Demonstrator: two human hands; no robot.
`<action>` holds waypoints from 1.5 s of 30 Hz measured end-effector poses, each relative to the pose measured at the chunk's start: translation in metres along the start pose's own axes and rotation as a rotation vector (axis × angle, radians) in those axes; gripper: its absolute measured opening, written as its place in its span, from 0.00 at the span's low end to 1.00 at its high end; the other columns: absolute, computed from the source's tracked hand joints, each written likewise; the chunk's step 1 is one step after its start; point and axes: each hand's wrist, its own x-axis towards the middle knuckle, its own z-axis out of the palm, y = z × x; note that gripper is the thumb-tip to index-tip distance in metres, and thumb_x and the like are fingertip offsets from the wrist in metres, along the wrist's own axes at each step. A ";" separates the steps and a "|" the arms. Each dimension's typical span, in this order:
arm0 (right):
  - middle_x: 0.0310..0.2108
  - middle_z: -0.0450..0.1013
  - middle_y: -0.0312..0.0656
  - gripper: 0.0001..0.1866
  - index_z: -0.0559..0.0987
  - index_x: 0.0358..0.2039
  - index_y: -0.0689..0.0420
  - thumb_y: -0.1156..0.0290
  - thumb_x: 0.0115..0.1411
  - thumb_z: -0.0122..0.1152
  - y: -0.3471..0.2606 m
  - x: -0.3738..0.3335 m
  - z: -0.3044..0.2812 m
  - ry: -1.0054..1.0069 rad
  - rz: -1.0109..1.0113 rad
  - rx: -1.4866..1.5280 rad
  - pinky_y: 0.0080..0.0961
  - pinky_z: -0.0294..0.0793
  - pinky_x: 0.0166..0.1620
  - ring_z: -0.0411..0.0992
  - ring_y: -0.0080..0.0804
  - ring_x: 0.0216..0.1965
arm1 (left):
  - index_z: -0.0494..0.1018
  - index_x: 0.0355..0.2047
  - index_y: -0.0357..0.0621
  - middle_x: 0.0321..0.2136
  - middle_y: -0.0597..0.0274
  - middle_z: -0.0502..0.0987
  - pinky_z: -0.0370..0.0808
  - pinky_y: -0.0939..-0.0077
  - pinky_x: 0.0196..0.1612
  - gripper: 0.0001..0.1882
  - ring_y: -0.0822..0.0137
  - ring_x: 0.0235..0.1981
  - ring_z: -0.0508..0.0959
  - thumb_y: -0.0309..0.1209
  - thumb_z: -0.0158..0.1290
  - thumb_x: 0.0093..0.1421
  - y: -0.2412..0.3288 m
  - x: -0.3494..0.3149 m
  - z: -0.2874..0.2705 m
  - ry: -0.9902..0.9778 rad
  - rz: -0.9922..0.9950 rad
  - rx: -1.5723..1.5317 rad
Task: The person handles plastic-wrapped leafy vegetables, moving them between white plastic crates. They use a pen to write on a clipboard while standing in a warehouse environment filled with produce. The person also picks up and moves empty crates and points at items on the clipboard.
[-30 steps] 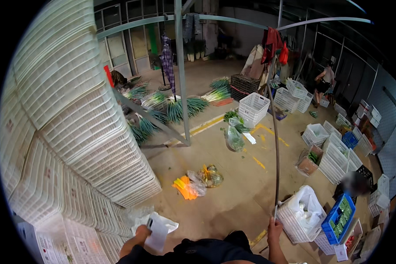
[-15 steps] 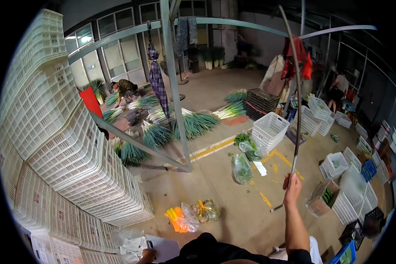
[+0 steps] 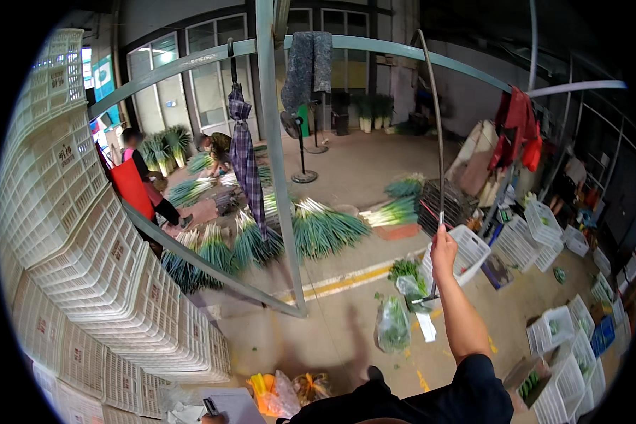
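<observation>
My right hand (image 3: 443, 252) is closed around a long, thin metal pole (image 3: 439, 155), raised out in front of me. The pole stands nearly upright; its top bends over like a hook, and a short crosspiece sits at its lower end. At the bottom edge my left hand (image 3: 213, 419), mostly cut off, grips the edge of a pale flat sheet (image 3: 239, 406). A small dark pen-like piece (image 3: 210, 405) lies by those fingers. Behind the pole's lower part are a white plastic crate (image 3: 471, 247) and a clear bag of greens (image 3: 393, 325).
Stacked white crates (image 3: 99, 275) rise on my left. A metal frame (image 3: 279, 177) holds a plaid umbrella (image 3: 246, 148) and grey cloth (image 3: 300, 67). Leek bundles (image 3: 325, 230) cover the floor beyond; people work there. More crates (image 3: 562, 389) stand right; orange-tinted bags (image 3: 272, 391) lie near my feet.
My right hand and the pole have moved forward and left, over the crate and bagged greens. The view has tilted up, bringing a second person at the left and a standing fan into sight.
</observation>
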 end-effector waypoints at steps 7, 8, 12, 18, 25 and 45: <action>0.13 0.58 0.28 0.28 0.68 0.17 0.54 0.48 0.69 0.50 0.076 0.191 0.139 -0.100 -0.064 0.108 0.21 0.51 0.19 0.56 0.17 0.15 | 0.35 0.69 0.37 0.22 0.51 0.80 0.76 0.55 0.23 0.57 0.57 0.19 0.79 0.55 0.57 0.56 0.046 -0.007 0.056 0.038 -0.484 -0.622; 0.13 0.59 0.28 0.28 0.68 0.17 0.54 0.48 0.69 0.51 0.088 0.220 0.137 -0.082 -0.125 0.052 0.21 0.51 0.19 0.56 0.17 0.15 | 0.37 0.68 0.37 0.22 0.51 0.80 0.76 0.55 0.22 0.55 0.57 0.19 0.79 0.54 0.57 0.56 0.122 0.005 0.068 -0.040 -0.508 -0.555; 0.14 0.63 0.33 0.29 0.72 0.17 0.61 0.50 0.68 0.52 0.139 0.278 0.154 -0.113 -0.097 0.033 0.28 0.57 0.24 0.59 0.21 0.19 | 0.44 0.62 0.38 0.21 0.53 0.79 0.75 0.57 0.22 0.46 0.59 0.19 0.78 0.51 0.58 0.56 0.284 0.022 0.032 -0.042 -0.483 -0.585; 0.15 0.59 0.27 0.26 0.68 0.18 0.54 0.51 0.70 0.51 0.205 0.318 0.189 -0.216 0.027 0.272 0.21 0.54 0.22 0.55 0.16 0.17 | 0.55 0.52 0.39 0.20 0.56 0.78 0.74 0.60 0.21 0.34 0.61 0.18 0.77 0.46 0.58 0.55 0.380 0.034 -0.016 0.050 -0.515 -0.644; 0.16 0.62 0.31 0.24 0.72 0.23 0.58 0.53 0.70 0.49 0.279 0.385 0.221 -0.215 -0.096 0.142 0.24 0.62 0.25 0.61 0.20 0.19 | 0.68 0.41 0.41 0.19 0.60 0.77 0.72 0.64 0.19 0.21 0.63 0.17 0.76 0.41 0.59 0.55 0.357 0.002 -0.027 0.175 -0.680 -0.702; 0.34 0.75 0.70 0.36 0.75 0.41 0.78 0.47 0.60 0.63 0.315 0.496 0.244 -0.233 -0.361 -0.307 0.50 0.72 0.44 0.72 0.61 0.35 | 0.79 0.33 0.39 0.31 0.42 0.81 0.78 0.59 0.41 0.17 0.48 0.36 0.82 0.38 0.57 0.46 0.355 -0.246 -0.046 0.353 -1.222 -0.606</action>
